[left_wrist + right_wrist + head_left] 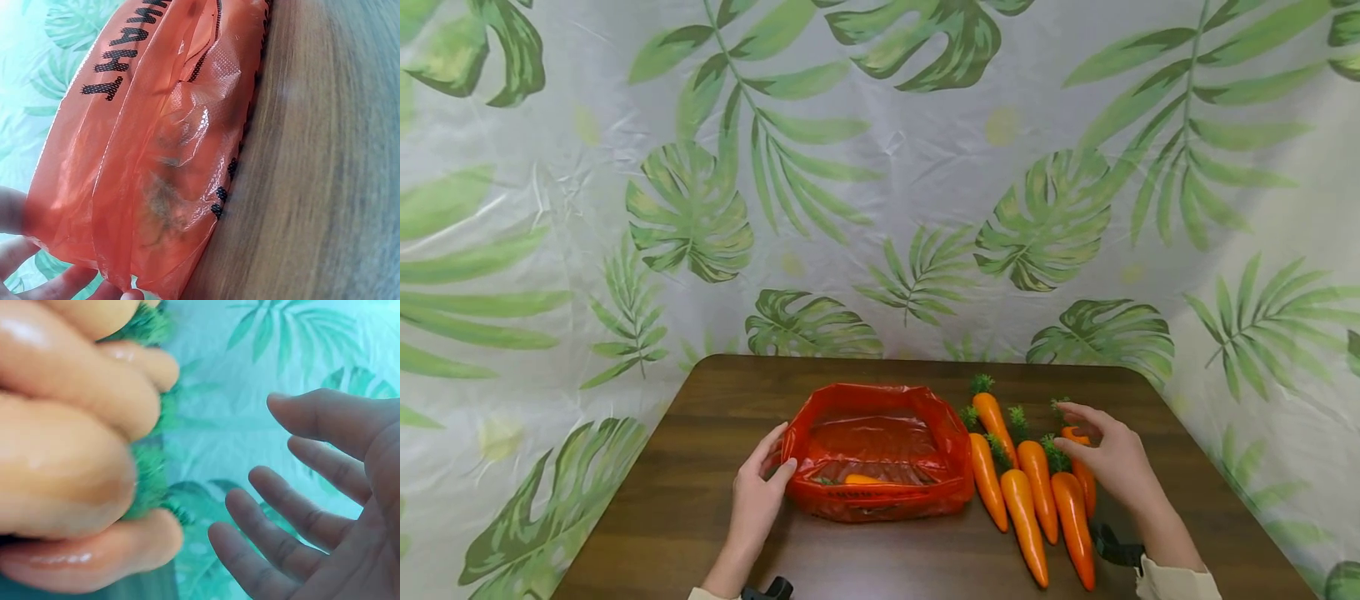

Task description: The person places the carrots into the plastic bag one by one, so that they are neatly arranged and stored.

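Note:
A red plastic bag (887, 504) lies on the table with its mouth held wide. My left hand (756, 492) grips the bag's left rim, thumb on the near side and fingers round the outside. Inside the bag shows part of an orange carrot (859, 479); in the left wrist view, green leaves (164, 209) show through the plastic. Right of the bag lie several carrots (1021, 521) with feathery green tops. My right hand (1112, 458) hovers over the rightmost carrot (1084, 479), fingers parted and holding nothing; the right wrist view shows the fingers apart from the carrots.
The dark wooden table (662, 500) ends at a back edge just behind the bag. A leaf-patterned curtain (895, 167) hangs behind it and along both sides. The carrots lie close together, the nearest one right against the bag's right side.

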`<state>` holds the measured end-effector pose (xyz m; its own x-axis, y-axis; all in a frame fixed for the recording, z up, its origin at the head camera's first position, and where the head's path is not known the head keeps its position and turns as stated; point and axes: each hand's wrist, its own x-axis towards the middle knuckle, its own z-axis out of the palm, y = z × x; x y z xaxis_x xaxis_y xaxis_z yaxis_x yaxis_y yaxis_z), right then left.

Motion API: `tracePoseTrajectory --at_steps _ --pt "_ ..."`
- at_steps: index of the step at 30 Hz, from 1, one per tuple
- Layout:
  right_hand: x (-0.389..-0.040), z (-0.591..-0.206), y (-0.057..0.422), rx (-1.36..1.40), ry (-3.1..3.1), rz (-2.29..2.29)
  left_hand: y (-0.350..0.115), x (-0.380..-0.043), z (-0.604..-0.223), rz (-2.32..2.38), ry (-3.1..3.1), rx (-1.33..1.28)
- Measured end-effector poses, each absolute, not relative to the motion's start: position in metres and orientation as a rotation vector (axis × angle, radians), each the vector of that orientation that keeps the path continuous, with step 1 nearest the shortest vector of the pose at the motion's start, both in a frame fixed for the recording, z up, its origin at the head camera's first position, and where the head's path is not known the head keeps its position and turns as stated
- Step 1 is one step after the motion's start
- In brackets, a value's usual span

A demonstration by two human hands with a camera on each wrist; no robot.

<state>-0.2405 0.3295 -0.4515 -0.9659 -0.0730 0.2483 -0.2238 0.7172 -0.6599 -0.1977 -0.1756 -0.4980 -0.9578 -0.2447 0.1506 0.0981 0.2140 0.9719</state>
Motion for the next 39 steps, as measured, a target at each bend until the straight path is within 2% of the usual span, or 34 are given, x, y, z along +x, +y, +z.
tracePoseTrajectory --at_steps 5,15,39 --pt "-0.240 -0.465 0.339 0.203 -2.703 1.026 -0.171 -0.189 -0.481 -1.781 -2.235 0.109" --pt "-0.241 -0.484 0.353 0.172 -2.714 0.919 -0.180 -0.204 -0.511 -1.777 -2.235 0.110" --pt "-0.248 -0.510 0.368 0.003 -2.853 0.910 -0.178 -0.203 -0.511 -1.759 -2.216 0.099"
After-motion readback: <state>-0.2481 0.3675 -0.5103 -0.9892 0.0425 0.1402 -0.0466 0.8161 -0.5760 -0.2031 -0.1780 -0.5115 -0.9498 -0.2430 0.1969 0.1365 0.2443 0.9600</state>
